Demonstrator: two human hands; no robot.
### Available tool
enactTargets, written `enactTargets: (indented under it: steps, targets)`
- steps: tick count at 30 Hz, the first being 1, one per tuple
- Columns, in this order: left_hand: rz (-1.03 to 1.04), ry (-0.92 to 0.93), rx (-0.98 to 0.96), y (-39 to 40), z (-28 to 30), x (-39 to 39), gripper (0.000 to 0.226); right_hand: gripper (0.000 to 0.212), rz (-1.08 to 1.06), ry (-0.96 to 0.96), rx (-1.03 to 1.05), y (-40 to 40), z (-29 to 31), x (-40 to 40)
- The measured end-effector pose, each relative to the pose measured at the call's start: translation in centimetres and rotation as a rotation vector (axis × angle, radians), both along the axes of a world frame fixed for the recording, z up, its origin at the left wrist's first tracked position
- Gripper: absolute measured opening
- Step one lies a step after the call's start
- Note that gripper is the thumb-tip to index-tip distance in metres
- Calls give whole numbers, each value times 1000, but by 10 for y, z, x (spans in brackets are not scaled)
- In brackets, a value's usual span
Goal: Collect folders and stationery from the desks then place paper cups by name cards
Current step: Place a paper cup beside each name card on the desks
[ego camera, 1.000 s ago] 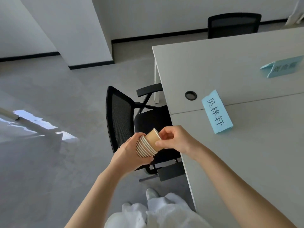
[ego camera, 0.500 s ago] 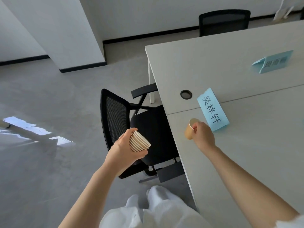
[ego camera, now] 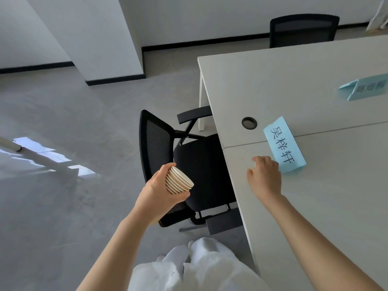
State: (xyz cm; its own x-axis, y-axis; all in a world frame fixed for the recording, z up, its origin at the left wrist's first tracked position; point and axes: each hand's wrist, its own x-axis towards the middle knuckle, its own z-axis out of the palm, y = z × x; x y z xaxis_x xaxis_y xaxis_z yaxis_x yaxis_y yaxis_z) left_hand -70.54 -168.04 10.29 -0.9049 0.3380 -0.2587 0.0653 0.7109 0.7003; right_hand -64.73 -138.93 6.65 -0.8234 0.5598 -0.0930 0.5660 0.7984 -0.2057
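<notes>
Head view looks down on a pale counter (ego camera: pixel 315 206) at the right and grey floor at the left. The left hand (ego camera: pixel 161 192) is wrapped around a nested stack of paper cups (ego camera: pixel 178 181), held tilted over the floor beside a black chair (ego camera: pixel 168 148) pushed under the counter edge. The right hand (ego camera: pixel 265 175) rests over the counter, fingers curled downward just beside a blue name card (ego camera: pixel 283 145); a sliver of pale rim shows under the fingers, but whether they grip a cup cannot be told. A second name card (ego camera: pixel 363 89) lies farther back. A round cable hole (ego camera: pixel 249 123) sits near the first card.
</notes>
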Motion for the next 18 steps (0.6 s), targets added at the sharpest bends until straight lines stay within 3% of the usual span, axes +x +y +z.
enactTargets:
  steps: [8,13,18]
  targets:
    - [57,-21,27,-47,1,-28,84,21,252,254,-480,-118,56,-57]
    - [99,-19,10,-99,0,-59,87,19,452,109,-833,-203,83,-94]
    - [92,-43,15,-169,3,-105,89,25,509,-23,-890,-290,83,-140]
